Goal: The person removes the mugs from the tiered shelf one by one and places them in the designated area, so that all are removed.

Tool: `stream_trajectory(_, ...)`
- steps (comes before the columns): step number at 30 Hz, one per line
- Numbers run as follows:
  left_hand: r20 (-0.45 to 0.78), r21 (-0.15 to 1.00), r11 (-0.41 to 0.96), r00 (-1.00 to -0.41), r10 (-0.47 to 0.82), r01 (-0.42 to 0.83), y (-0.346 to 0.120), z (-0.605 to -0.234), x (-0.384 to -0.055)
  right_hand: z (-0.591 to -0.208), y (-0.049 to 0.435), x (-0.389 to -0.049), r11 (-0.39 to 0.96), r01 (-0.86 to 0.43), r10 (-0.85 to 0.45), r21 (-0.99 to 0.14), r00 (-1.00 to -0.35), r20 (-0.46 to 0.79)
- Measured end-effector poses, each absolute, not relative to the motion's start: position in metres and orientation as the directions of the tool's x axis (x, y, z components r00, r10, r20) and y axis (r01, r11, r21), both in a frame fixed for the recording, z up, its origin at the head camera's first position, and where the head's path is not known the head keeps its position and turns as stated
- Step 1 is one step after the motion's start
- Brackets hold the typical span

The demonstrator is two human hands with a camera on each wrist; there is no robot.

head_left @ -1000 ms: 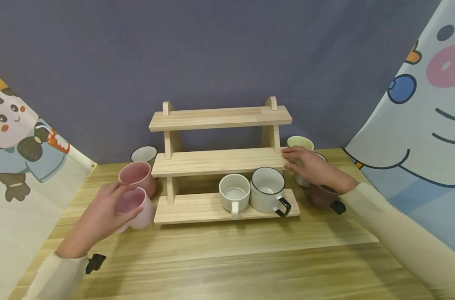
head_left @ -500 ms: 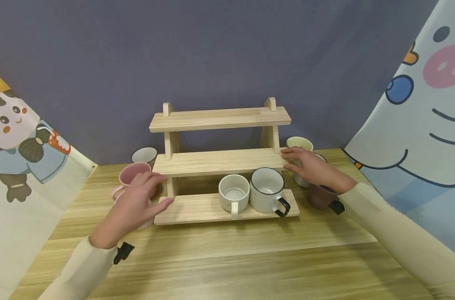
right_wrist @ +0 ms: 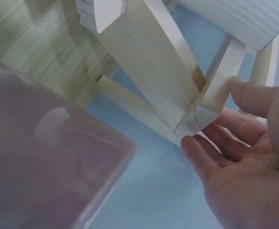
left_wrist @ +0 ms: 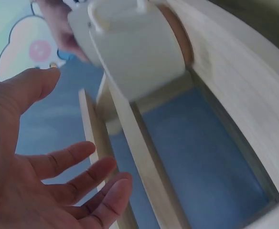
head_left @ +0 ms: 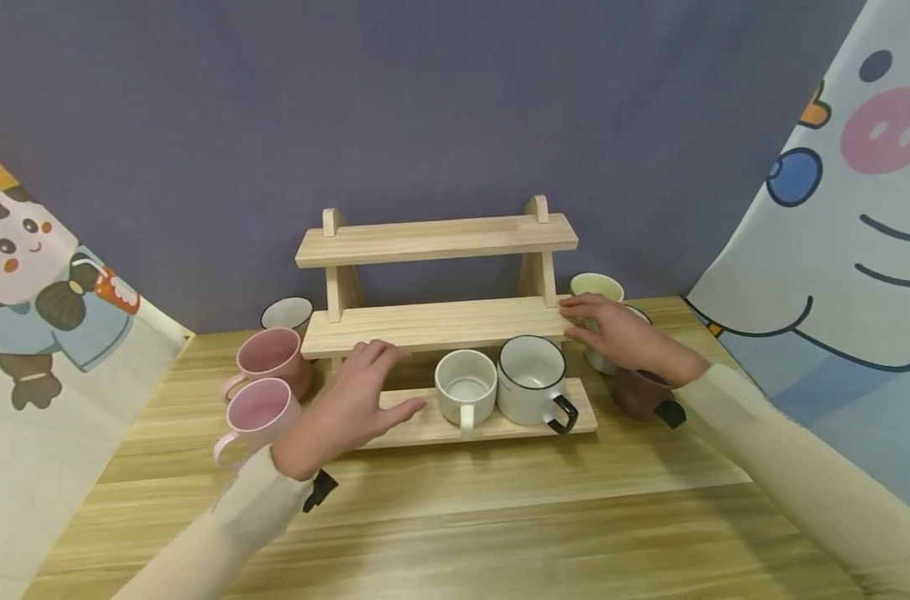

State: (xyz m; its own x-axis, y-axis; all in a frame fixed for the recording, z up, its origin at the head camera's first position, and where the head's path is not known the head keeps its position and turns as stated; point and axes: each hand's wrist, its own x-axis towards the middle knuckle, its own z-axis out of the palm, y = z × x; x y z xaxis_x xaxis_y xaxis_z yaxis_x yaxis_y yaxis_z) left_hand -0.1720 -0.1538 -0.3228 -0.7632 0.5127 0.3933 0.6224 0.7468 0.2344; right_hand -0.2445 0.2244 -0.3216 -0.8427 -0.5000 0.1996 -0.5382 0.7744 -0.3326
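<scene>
A three-tier wooden shelf rack (head_left: 425, 321) stands at the middle of the table. Its bottom tier bears a cream mug (head_left: 449, 404), handle to the front, beside a white black-rimmed mug (head_left: 518, 406) with a black handle. My left hand (head_left: 350, 404) hovers left of the cream mug, over the bottom tier, thumb and fingers spread and holding nothing; in the left wrist view a gap separates it from the mug (left_wrist: 134, 57). My right hand (head_left: 620, 333) grips the right end of the middle board (right_wrist: 213, 93), thumb on one side, fingers on the other.
Left of the rack stand a light pink mug (head_left: 256, 421), a darker pink mug (head_left: 296, 367) and a black-rimmed mug (head_left: 288, 315). To the right, a yellow-green mug (head_left: 599, 287), another black-rimmed mug (head_left: 599, 362) and a brown mug (head_left: 638, 398) crowd my right hand.
My left hand has moved right, from over the light pink mug to beside the cream mug, and the pink mugs are uncovered. My right hand stays at the middle board's end.
</scene>
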Motion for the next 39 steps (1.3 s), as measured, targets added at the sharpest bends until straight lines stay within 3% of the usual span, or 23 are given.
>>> stream_trajectory(14,0.35,0.325,0.734,-0.797,0.492,0.596,-0.115,-0.337,-0.178,-0.32,0.221,-0.245,0.768,-0.535,-0.504,-0.352,-0.844,0.183)
stream_trajectory(20,0.337,0.312,0.742,-0.799,0.498,0.594,-0.101,-0.346,-0.182,-0.32,0.221,-0.245,0.772,-0.528,-0.497,-0.352,-0.848,0.183)
stream_trajectory(27,0.416,0.3,0.751,-0.789,0.451,0.588,-0.086,-0.352,-0.183,-0.321,0.22,-0.246,0.774,-0.523,-0.491,-0.357,-0.852,0.182)
stream_trajectory(39,0.368,0.332,0.789,-0.841,0.397,0.517,-0.081,-0.35,-0.182,-0.322,0.222,-0.246,0.774,-0.514,-0.484,-0.37,-0.857,0.176)
